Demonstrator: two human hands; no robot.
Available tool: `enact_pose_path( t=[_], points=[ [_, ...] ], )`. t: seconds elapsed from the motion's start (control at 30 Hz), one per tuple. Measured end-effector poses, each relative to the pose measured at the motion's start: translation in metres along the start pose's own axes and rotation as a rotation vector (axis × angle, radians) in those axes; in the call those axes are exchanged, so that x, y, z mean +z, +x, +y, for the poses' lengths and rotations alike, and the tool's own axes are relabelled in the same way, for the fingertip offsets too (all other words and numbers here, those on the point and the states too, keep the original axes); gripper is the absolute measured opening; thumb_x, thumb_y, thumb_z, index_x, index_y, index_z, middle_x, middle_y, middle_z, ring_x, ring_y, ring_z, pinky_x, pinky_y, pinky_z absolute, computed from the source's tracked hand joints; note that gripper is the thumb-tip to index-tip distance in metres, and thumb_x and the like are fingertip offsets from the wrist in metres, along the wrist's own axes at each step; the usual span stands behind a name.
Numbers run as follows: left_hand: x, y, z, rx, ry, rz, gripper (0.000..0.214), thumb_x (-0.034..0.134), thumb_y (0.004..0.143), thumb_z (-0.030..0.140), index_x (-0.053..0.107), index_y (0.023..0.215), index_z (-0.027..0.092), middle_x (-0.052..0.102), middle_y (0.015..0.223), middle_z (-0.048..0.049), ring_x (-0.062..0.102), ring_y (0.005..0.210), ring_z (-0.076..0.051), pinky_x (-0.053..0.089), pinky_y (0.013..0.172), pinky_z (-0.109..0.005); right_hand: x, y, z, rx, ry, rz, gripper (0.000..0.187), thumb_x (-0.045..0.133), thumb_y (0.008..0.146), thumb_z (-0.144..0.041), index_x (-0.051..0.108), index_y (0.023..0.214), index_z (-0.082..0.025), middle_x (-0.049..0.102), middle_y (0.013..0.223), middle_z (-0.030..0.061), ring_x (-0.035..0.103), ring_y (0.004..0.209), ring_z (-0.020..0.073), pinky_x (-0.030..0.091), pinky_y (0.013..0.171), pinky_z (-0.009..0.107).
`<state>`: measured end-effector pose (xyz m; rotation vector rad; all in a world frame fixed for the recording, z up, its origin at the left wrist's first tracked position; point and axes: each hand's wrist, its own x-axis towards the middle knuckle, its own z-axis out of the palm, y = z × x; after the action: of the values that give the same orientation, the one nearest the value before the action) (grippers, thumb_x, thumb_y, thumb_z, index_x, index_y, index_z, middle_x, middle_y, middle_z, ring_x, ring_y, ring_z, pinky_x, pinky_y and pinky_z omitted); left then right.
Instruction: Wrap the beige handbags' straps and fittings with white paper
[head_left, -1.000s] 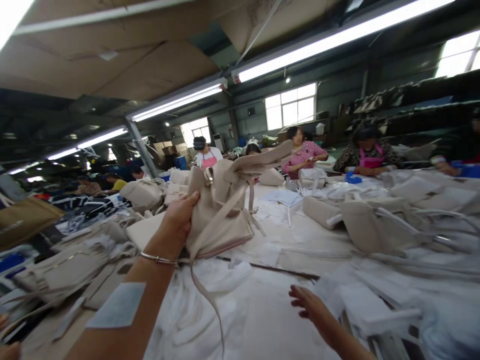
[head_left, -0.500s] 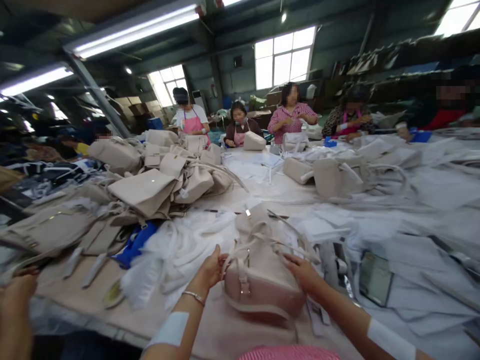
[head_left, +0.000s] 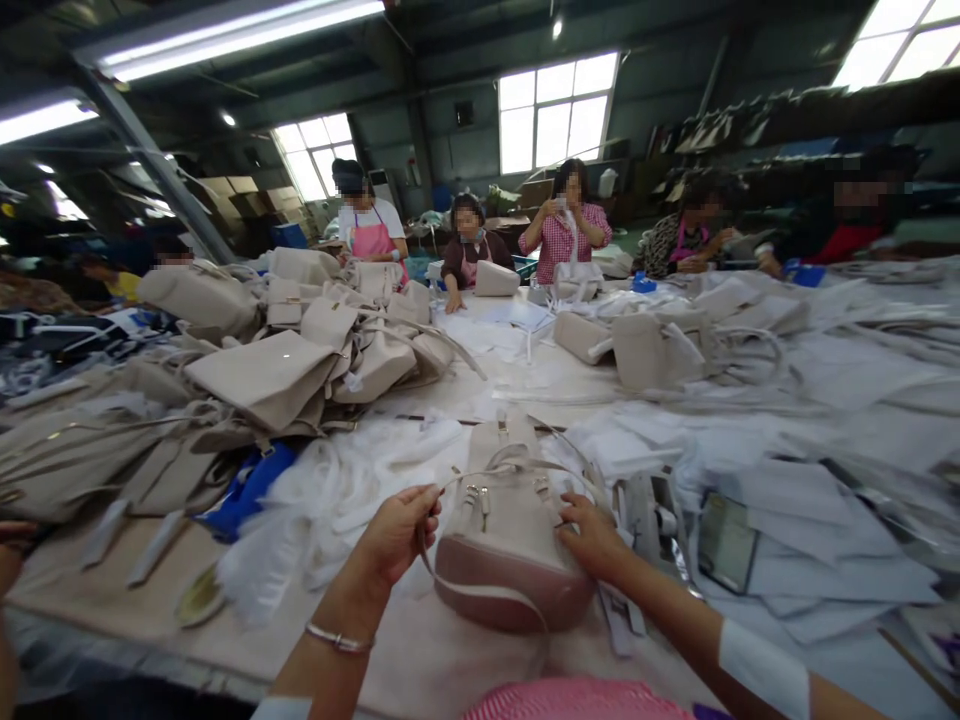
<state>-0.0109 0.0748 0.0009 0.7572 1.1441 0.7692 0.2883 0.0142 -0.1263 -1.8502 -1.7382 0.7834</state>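
A beige handbag (head_left: pixel 517 550) lies on the table directly before me, its base towards me and metal fittings on its upper face. At its left side my left hand (head_left: pixel 409 525) is closed, pinching the bag's thin shoulder strap (head_left: pixel 487 592), which loops down across the base. My right hand (head_left: pixel 589 535) grips the bag's right side with bent fingers; their exact hold is partly hidden. Handles and another strap lie over the top of the bag.
Beige bags (head_left: pixel 262 375) are heaped at the left, beside a blue bundle (head_left: pixel 244 490) and white wrapping (head_left: pixel 322 510). White sheets (head_left: pixel 802 540) and a phone-like dark slab (head_left: pixel 726 540) lie right. Co-workers (head_left: pixel 570 225) work across the table; another person's hand shows at far left.
My left hand has drawn the strap up and left, away from the bag. The right hand stays at the bag's right side. The view has shifted slightly.
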Motion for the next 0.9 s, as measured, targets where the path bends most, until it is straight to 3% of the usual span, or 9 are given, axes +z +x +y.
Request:
enact_pose_path(
  t=[0.1,0.2,0.33,0.4,0.5,0.63,0.7,0.8,0.9],
  points=[
    [0.043,-0.029,0.006,0.033,0.049,-0.159,0.031,0.074,0.071,0.037,0.058,0.087,0.016,0.058,0.069,0.0033,0.049,0.045,-0.004,0.04,0.042,-0.016,-0.004,0.006,-0.004,-0.037,-0.018,-0.011,0.029,0.055,0.079,-0.031,0.071,0.094,-0.013,0.059,0.126,0.0164,0.054,0.116,0.028,0.037,0.104,0.04],
    [0.077,-0.047,-0.011,0.009,0.277,-0.336,0.028,0.064,0.079,0.043,0.057,0.079,0.016,0.059,0.063,0.0011,0.048,0.04,-0.006,0.036,0.036,-0.017,-0.015,0.019,-0.004,-0.027,-0.076,0.126,0.032,0.051,0.085,-0.037,0.067,0.102,-0.014,0.065,0.112,0.015,0.059,0.105,0.0254,0.042,0.097,0.038],
    [0.088,-0.053,-0.043,-0.112,0.495,-0.466,0.027,0.054,0.082,0.042,0.057,0.073,0.017,0.061,0.06,-0.0008,0.05,0.039,-0.008,0.032,0.033,-0.016,-0.04,0.042,0.003,-0.01,-0.29,0.367,0.044,0.057,0.082,-0.031,0.056,0.122,-0.013,0.055,0.13,0.0182,0.048,0.123,0.029,0.035,0.102,0.041],
    [0.084,-0.052,-0.053,-0.14,0.501,-0.452,0.025,0.053,0.082,0.041,0.057,0.074,0.017,0.061,0.061,-0.0006,0.05,0.039,-0.008,0.033,0.034,-0.017,-0.049,0.051,0.008,0.1,-0.372,0.265,0.053,0.062,0.076,-0.025,0.053,0.127,-0.013,0.052,0.133,0.021,0.044,0.127,0.0343,0.032,0.103,0.049],
    [0.074,-0.052,-0.059,-0.164,0.485,-0.415,0.024,0.055,0.081,0.041,0.057,0.077,0.017,0.061,0.061,-0.0003,0.05,0.039,-0.008,0.033,0.035,-0.017,-0.058,0.06,0.015,0.238,-0.362,-0.004,0.031,0.063,0.072,-0.016,0.065,0.102,-0.012,0.066,0.11,0.0225,0.057,0.112,0.0374,0.035,0.095,0.054],
    [0.059,-0.053,-0.067,-0.146,0.447,-0.386,0.027,0.055,0.083,0.044,0.057,0.082,0.017,0.061,0.061,-0.0001,0.048,0.039,-0.007,0.033,0.037,-0.017,-0.071,0.069,0.015,0.239,-0.259,-0.128,0.001,0.063,0.068,-0.012,0.065,0.067,-0.012,0.071,0.082,0.0187,0.066,0.091,0.0316,0.043,0.084,0.045],
    [0.053,-0.051,-0.07,-0.113,0.44,-0.365,0.031,0.055,0.084,0.048,0.058,0.085,0.017,0.058,0.06,0.0011,0.045,0.039,-0.007,0.031,0.038,-0.018,-0.082,0.071,0.002,0.23,-0.176,-0.193,0.012,0.062,0.073,-0.018,0.063,0.062,-0.012,0.068,0.065,0.013,0.067,0.07,0.0235,0.047,0.071,0.036],
    [0.053,-0.047,-0.067,0.008,0.391,-0.32,0.039,0.059,0.082,0.053,0.061,0.093,0.016,0.053,0.059,0.0035,0.04,0.042,-0.006,0.031,0.041,-0.018,-0.101,0.062,-0.041,0.159,0.3,-0.358,0.02,0.058,0.081,-0.031,0.066,0.08,-0.013,0.064,0.06,0.0052,0.057,0.048,0.0136,0.045,0.053,0.027],
    [0.067,-0.043,-0.053,0.154,0.234,-0.315,0.057,0.069,0.071,0.06,0.062,0.108,0.017,0.057,0.072,0.0003,0.047,0.054,-0.008,0.038,0.049,-0.02,-0.113,0.033,-0.105,-0.014,0.927,-0.616,0.034,0.061,0.082,-0.039,0.063,0.108,-0.017,0.068,0.091,0.008,0.064,0.068,0.0158,0.052,0.063,0.031]
  ],
)
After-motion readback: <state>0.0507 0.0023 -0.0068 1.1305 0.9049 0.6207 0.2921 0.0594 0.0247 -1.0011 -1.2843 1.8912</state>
